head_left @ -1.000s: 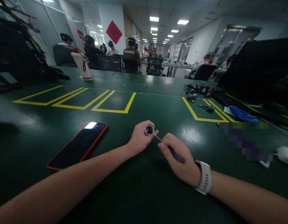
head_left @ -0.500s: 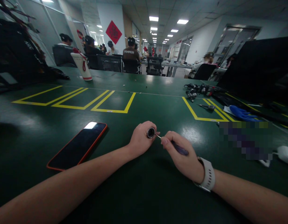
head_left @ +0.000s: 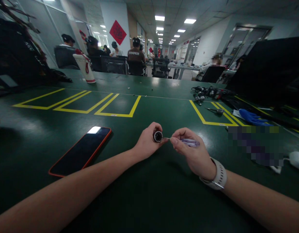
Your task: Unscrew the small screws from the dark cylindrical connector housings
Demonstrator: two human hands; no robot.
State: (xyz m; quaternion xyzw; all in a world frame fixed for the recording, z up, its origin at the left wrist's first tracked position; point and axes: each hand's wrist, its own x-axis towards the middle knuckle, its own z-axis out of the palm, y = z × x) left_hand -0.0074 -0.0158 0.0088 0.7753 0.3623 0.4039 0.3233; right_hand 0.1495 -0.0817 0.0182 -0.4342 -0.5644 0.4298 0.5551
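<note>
Green worktop (head_left: 164, 113) carries a phone (head_left: 81, 152) toward its left edge. Well short of the far edge, the left hand (head_left: 148, 141) grips a cylinder (head_left: 157, 136), mouth facing the wearer; the right hand (head_left: 193, 154) pinches a screwdriver (head_left: 191, 142), tip near the rim, contact unclear. Recommended: cylinder held firm, shaft steady, pressure light.

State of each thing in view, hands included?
Left hand: closed around the round part
Round part: held, open end facing the camera
Right hand: closed on the screwdriver
Screwdriver: held, shaft toward the part; tip contact unclear
Phone: flat, screen up, mostly dark
Wristband: fastened
Cup: standing
Blue glove: lying unworn
</note>
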